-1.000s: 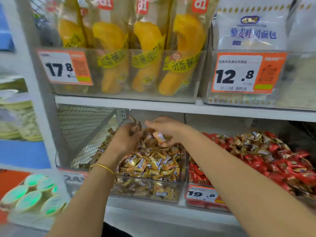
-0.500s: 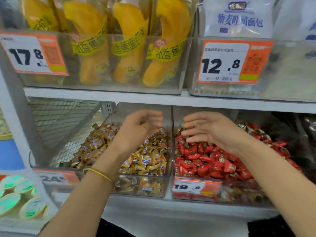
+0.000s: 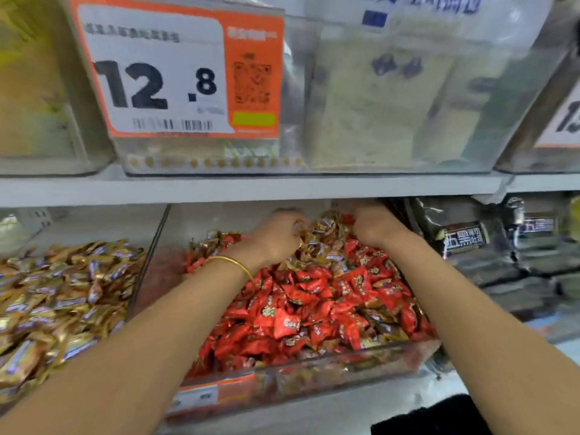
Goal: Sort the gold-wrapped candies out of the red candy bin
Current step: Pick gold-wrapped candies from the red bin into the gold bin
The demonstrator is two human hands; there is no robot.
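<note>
Now left hand (image 3: pixel 273 237) and right hand (image 3: pixel 373 227), open in mid-air a moment ago, are deep at the back of the red candy bin (image 3: pixel 314 368), fingers clenched round gold-wrapped candies (image 3: pixel 320 243) heaped there; another handful looks ready.

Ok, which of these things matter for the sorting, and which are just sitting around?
Belong to the job: gold candies heaped at the back of the red candy bin, red candies in front, left hand and right hand in that heap, gold pile at left.
Just lying about: price tag, pale bags above, dark packets at right.
</note>
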